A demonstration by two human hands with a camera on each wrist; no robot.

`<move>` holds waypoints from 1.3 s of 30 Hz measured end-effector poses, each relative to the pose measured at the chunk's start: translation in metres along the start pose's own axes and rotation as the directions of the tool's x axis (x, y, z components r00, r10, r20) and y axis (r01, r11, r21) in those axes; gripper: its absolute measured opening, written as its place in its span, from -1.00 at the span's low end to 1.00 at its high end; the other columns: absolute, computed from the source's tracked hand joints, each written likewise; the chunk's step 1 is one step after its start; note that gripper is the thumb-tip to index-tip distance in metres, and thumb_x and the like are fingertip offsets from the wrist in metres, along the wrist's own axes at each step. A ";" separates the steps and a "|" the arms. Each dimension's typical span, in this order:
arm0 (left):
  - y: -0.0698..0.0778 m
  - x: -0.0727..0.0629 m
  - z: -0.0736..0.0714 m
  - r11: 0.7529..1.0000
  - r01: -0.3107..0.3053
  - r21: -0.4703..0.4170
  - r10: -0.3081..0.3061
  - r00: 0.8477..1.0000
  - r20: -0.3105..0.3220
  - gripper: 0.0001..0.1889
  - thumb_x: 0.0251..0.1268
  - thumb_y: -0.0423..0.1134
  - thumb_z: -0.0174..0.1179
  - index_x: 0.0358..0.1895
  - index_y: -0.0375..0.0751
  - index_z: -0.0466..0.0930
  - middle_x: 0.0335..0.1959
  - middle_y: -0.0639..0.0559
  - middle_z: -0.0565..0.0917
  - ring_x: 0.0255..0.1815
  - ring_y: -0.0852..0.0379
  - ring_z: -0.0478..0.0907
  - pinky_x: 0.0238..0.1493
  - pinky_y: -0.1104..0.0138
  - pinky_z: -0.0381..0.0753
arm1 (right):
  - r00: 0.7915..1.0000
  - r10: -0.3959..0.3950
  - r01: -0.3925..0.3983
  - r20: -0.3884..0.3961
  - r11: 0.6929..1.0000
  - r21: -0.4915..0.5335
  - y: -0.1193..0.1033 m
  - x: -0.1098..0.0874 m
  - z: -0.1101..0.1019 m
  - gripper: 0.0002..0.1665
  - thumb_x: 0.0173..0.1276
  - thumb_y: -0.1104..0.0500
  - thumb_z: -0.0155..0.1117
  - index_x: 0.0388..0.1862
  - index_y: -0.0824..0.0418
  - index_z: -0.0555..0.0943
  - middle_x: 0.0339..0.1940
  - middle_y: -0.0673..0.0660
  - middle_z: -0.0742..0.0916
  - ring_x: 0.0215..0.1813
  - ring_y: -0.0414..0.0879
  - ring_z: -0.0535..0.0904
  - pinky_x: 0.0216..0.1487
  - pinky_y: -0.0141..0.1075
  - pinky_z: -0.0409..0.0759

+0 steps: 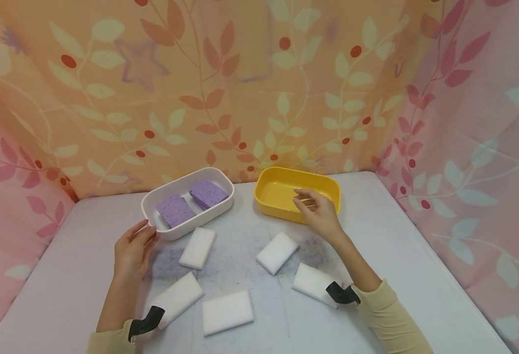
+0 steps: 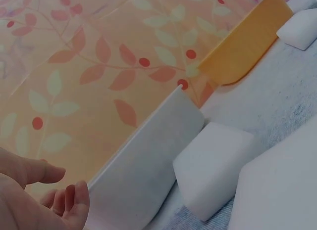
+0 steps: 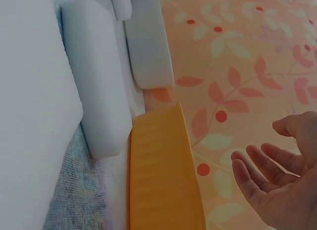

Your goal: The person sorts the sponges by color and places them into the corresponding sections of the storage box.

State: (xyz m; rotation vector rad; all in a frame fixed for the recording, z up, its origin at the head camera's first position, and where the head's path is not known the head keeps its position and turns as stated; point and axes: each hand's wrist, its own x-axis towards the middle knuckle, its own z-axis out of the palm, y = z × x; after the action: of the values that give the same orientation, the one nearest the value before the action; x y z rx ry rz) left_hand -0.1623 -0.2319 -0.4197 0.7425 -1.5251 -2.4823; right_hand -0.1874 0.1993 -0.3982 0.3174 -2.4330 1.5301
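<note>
Nearest to me lie the cuffs of my two beige sleeves (image 1: pixel 392 314), and beyond them, on the white-covered desk (image 1: pixel 374 236), I count five white sponge blocks (image 1: pixel 228 313). These I judge to be very light and soft; a gentle hold on the two long edges should be enough, and the corners could crumble under too strong a pinch. Two purple sponges (image 1: pixel 208 194) are inside the one white tray (image 1: pixel 206 214), with a gap between them; they look porous and springy, and I would take them by their sides. To the right stands one yellow tray (image 1: pixel 281 213). Both trays seem to be of stiff, smooth plastic, perhaps a little slippery, and best held by the rim. The fingers of my left hand (image 1: pixel 132 250) are loosely bent at the near left corner of the white tray; whether they press on it, I cannot tell. The fingers of my right hand (image 1: pixel 321 216) are spread above the yellow tray, with nothing between them.
</note>
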 end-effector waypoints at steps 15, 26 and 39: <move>0.001 -0.018 0.012 0.961 -0.214 0.177 0.194 0.973 0.124 -0.63 0.51 -0.54 0.18 -0.20 0.14 0.70 -0.30 0.16 0.62 -0.26 0.25 0.67 -0.11 0.48 0.76 | 0.998 0.046 -0.049 -0.053 0.997 -0.057 0.012 0.001 -0.022 -0.55 0.60 0.20 0.28 0.32 0.45 0.60 0.07 0.40 0.75 0.01 0.28 0.77 -0.10 -0.62 0.65; 0.001 -0.028 0.013 0.804 -0.418 0.422 0.319 0.903 0.287 -0.70 0.49 -0.50 0.21 0.17 -0.16 0.58 -0.16 0.21 0.60 -0.29 0.34 0.66 -0.14 0.52 0.74 | 0.993 0.045 -0.055 -0.109 0.994 -0.091 0.025 0.002 -0.034 -0.57 0.60 0.22 0.27 0.29 0.48 0.61 0.04 0.43 0.75 -0.06 0.26 0.78 -0.18 -0.65 0.62; -0.004 -0.040 0.009 0.565 -0.578 0.589 0.376 0.816 0.440 -0.56 0.49 -0.45 0.23 0.35 -0.53 0.50 0.11 -0.36 0.65 -0.20 0.61 0.51 -0.18 0.68 0.58 | 0.987 0.050 -0.064 -0.152 0.994 -0.090 0.036 0.000 -0.045 -0.57 0.59 0.20 0.29 0.26 0.49 0.62 0.06 0.49 0.76 -0.05 0.37 0.76 -0.20 -0.71 0.58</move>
State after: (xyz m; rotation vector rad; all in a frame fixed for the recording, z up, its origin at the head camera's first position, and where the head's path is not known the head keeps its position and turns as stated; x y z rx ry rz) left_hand -0.1308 -0.2086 -0.4060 -0.0201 -2.4222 -1.5856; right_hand -0.1945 0.2547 -0.4099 0.1110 -2.4061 1.4008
